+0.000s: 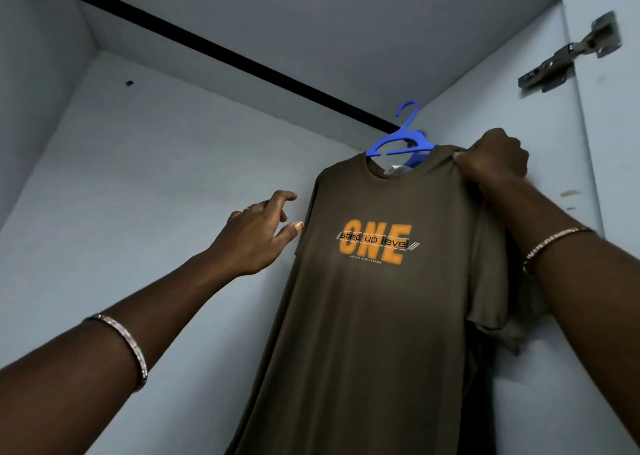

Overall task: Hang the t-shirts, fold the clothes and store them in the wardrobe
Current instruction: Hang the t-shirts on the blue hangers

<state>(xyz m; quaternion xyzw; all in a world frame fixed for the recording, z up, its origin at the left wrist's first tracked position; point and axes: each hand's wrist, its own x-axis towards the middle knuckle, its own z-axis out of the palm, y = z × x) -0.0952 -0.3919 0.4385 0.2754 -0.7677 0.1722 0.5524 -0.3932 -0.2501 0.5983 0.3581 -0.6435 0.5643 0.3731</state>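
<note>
T-shirt (374, 299) on blue hanger (398, 143), far right corner of wardrobe (173, 177).
Right hand (495, 160) pinches its right shoulder; left hand (252, 236) loose-fingered, holding nothing, at the left sleeve edge. Hook beside rail (207, 46) end; open room left.

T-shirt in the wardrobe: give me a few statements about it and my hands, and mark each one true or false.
1. The t-shirt sits on a blue hanger. True.
2. The print on its chest reads TWO in white. False: it reads ONE in orange.
3. The right hand pinches the shirt at its shoulder. True.
4. The left hand holds the hanger's hook. False: it is open beside the shirt's sleeve edge and holds nothing.
5. The wardrobe rail is black. True.
</note>
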